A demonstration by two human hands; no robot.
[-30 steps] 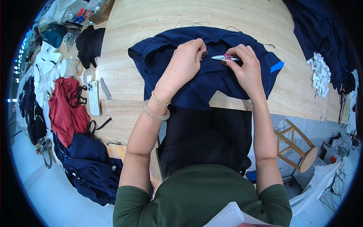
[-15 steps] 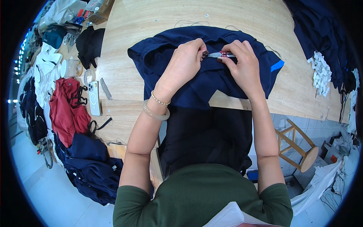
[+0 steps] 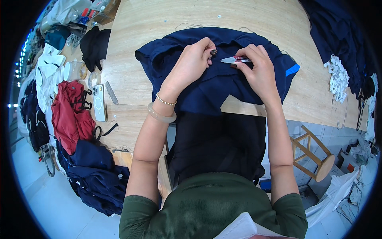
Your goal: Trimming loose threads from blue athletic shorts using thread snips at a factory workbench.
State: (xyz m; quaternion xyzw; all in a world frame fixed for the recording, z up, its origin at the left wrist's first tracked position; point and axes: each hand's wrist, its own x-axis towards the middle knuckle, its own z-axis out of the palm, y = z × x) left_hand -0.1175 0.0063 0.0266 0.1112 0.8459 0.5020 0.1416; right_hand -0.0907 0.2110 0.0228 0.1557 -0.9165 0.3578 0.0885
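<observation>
Over rumpled navy cloth (image 3: 223, 81): right fingers (image 3: 251, 51) grip pointed metal snips (image 3: 228, 60); left fingers (image 3: 204, 44) pinched, contents unclear.

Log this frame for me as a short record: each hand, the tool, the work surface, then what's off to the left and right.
Left hand: curled over navy garment; whether it pinches anything is unclear
Right hand: holding snips
Snips: silver blades, red on the body, blades pointing left
Surface: wooden table, garment spread at its near edge
Left side: phone, red garment
Right side: white cloth, stool below table level
</observation>
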